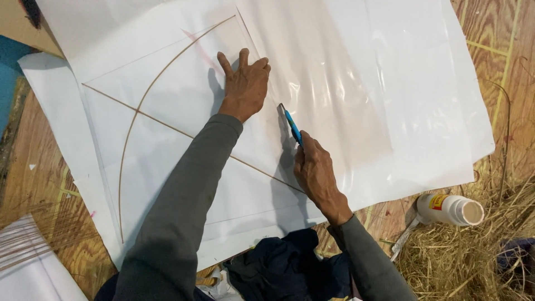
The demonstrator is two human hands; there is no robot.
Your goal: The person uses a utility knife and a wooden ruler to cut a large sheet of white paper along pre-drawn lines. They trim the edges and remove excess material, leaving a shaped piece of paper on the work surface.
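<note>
Wooden floor (39, 167) is covered by white sheets (345, 83); left hand (245, 83) is pressed flat, fingers spread; blue cutter (292, 126) is gripped by right hand (315, 170).

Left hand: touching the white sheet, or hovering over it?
Touching. The head view shows the left hand pressed flat, fingers spread, on the white sheet beside the thin stick frame, with no gap under the palm.

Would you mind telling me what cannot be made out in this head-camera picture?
- Blade tip of the blue cutter: too small; right hand covers the handle.
- White bottle: label too small and turned away.
- White sheet: top cut off by the frame edge.
- Dark cloth: kind unclear, bottom edge crops it.
</note>
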